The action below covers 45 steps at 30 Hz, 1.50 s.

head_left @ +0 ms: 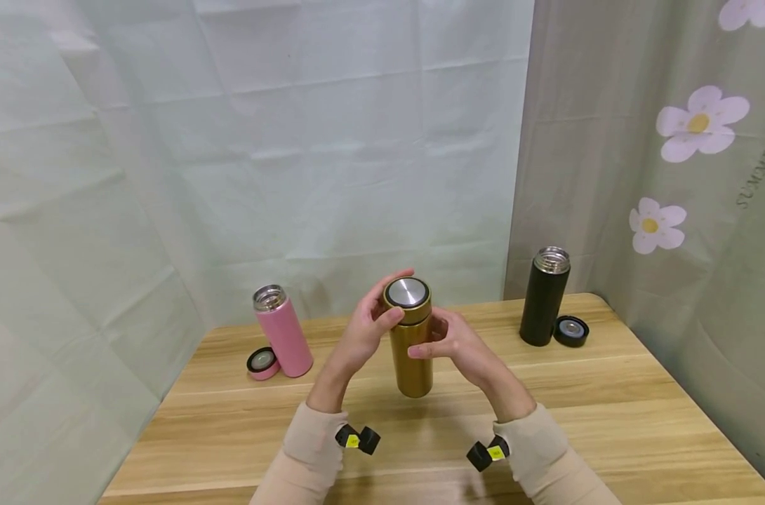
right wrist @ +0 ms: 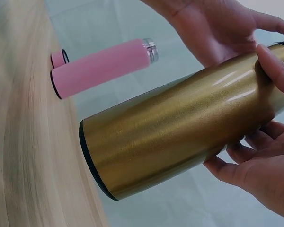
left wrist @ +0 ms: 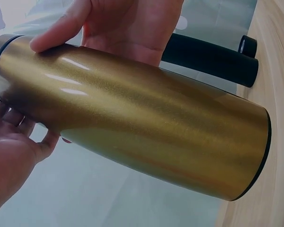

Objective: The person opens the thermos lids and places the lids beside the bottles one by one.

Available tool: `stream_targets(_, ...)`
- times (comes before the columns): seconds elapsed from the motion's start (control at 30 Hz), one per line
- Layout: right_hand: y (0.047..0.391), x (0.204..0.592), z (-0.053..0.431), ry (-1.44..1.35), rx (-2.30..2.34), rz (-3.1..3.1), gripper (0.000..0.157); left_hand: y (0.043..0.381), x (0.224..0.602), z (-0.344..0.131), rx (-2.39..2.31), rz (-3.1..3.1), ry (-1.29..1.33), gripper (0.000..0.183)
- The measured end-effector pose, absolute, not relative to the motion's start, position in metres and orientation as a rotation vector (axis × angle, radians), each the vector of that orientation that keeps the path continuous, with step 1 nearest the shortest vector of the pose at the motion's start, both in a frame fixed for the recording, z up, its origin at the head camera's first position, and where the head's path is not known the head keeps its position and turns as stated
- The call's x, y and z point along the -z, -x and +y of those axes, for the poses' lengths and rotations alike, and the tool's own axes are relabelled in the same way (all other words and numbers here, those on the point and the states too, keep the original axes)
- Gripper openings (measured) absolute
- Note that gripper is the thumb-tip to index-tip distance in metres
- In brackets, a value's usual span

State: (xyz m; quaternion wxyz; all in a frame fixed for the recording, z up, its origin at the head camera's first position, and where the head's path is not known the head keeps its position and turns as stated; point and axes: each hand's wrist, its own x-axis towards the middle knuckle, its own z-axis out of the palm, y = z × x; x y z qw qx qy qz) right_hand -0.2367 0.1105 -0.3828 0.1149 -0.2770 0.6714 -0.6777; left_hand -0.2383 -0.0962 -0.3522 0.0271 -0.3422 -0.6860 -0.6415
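Observation:
Between the two hands stands a gold thermos (head_left: 414, 368), roughly upright, with a gold lid (head_left: 408, 292) on its mouth. A brushed metal disc ringed in black tops the lid. My left hand (head_left: 363, 330) grips the lid from the left, thumb on its near side and fingers round the back. Lower down, my right hand (head_left: 467, 351) holds the upper body from the right, its thumb across the front. Those right fingers are partly hidden behind the thermos. Both wrist views show the smooth gold body (left wrist: 151, 113) and its black-edged base (right wrist: 97, 165) close over the wooden table (head_left: 243, 435).
To the left, a pink thermos (head_left: 285, 340) stands uncapped, its pink lid (head_left: 263, 363) lying beside it. On the right is a black thermos (head_left: 543, 301), also uncapped, with its black lid (head_left: 571, 330) alongside. Pale curtains (head_left: 357, 154) hang behind the table.

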Motion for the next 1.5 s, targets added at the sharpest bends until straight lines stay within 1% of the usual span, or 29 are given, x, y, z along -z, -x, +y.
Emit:
stream_targets(0.3, 0.2398, 0.3867, 0.1115, 0.787, 1.983, 1.983, 0.063, 0.2393, 0.3519, -0.0970, 2.009, -2.102, 1.069, 0.081)
stream_targets(0.4, 0.2396, 0.3865, 0.1118, 0.772, 1.979, 1.987, 0.064, 0.2400, 0.3513, -0.0969, 1.999, -2.112, 1.020, 0.080)
stream_targets(0.53, 0.2388, 0.3855, 0.1116, 0.762, 1.978, 1.986, 0.065, 0.2403, 0.3518, -0.0943, 2.001, -2.105, 0.942, 0.086)
stream_targets(0.63, 0.2384, 0.3851, 0.1114, 0.766, 1.984, 1.982, 0.065, 0.2409, 0.3532, -0.0932, 2.014, -2.112, 0.969, 0.090)
stream_targets(0.77, 0.2388, 0.3858, 0.1116, 0.770, 1.990, 1.970, 0.066, 0.2404, 0.3545, -0.0940, 2.009, -2.144, 1.047, 0.087)
stream_targets(0.87, 0.2394, 0.3866, 0.1116, 0.770, 1.987, 1.974, 0.065, 0.2397, 0.3540, -0.0931, 2.009, -2.128, 1.027, 0.083)
stream_targets(1.0, 0.2399, 0.3875, 0.1111, 0.776, 1.980, 1.989, 0.064, 0.2395, 0.3535, -0.0903, 2.053, -2.084, 0.963, 0.092)
stream_targets(1.07, 0.2398, 0.3873, 0.1113, 0.782, 1.982, 1.987, 0.064, 0.2396, 0.3536, -0.0894, 2.054, -2.098, 0.970, 0.097)
stream_targets(1.13, 0.2395, 0.3869, 0.1115, 0.787, 1.984, 1.984, 0.064, 0.2398, 0.3542, -0.0891, 2.030, -2.123, 0.999, 0.099)
stream_targets(1.2, 0.2395, 0.3866, 0.1118, 0.791, 1.987, 1.982, 0.064, 0.2404, 0.3554, -0.0896, 2.005, -2.135, 1.041, 0.097)
stream_targets(1.37, 0.2388, 0.3861, 0.1113, 0.785, 1.988, 1.980, 0.064, 0.2404, 0.3581, -0.0922, 1.977, -2.112, 1.089, 0.084)
stream_targets(1.5, 0.2389, 0.3859, 0.1110, 0.784, 1.987, 1.977, 0.064, 0.2392, 0.3574, -0.0916, 2.003, -2.098, 1.025, 0.082)
